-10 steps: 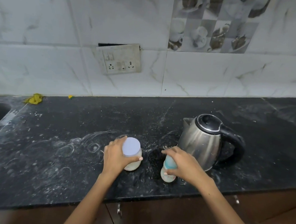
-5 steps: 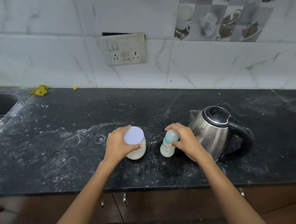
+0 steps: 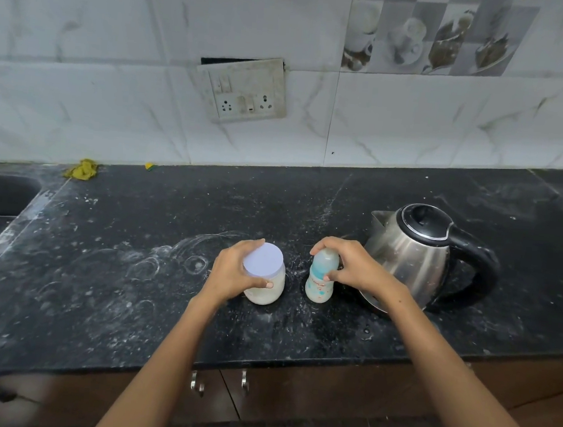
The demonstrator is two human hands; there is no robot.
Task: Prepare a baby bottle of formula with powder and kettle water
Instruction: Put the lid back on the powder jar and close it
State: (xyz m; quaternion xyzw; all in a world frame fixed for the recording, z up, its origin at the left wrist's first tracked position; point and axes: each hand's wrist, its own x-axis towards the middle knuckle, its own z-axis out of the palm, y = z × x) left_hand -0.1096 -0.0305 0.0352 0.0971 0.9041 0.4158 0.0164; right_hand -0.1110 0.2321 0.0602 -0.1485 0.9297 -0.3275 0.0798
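Translucent baby bottle [image 3: 320,279] stands upright, teal-printed.

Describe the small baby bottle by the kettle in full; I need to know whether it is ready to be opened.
The small translucent baby bottle stands upright on the black speckled stone counter, apart from the jar. It looks plastic, with a clear domed cap, a teal collar and small printed marks on its waisted body. The right hand grips its top and collar. The cap is on; contents cannot be told.

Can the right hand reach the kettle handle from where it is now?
Probably yes. The right hand grips the baby bottle beside the kettle; the handle faces away, unobstructed, so releasing the bottle comes first.
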